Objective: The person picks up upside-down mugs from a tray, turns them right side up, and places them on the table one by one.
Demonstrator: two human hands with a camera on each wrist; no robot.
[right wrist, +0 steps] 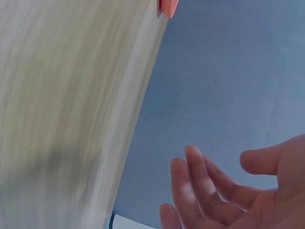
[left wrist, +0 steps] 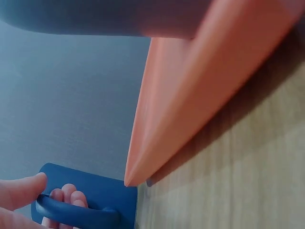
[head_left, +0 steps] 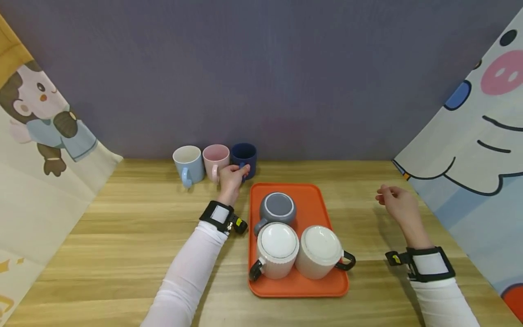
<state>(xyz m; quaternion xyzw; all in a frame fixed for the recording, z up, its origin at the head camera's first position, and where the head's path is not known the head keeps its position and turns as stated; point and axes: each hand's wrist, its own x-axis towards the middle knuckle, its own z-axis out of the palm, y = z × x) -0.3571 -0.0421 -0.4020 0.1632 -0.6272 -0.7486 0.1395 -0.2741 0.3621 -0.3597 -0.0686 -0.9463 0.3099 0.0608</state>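
Observation:
My left hand is at the dark blue mug, which stands upright near the back wall. In the left wrist view, fingers pass through the mug's handle and the thumb lies at the handle's upper end. Just left of it stand a pink mug and a light blue mug, both upright with handles toward me. Over the right side of the table is my right hand, holding nothing, its fingers loosely bent and thumb apart.
An orange tray lies at the middle of the wooden table. On it, upside down, are a grey mug and two white mugs with black handles, one left and one right. A grey wall borders the back.

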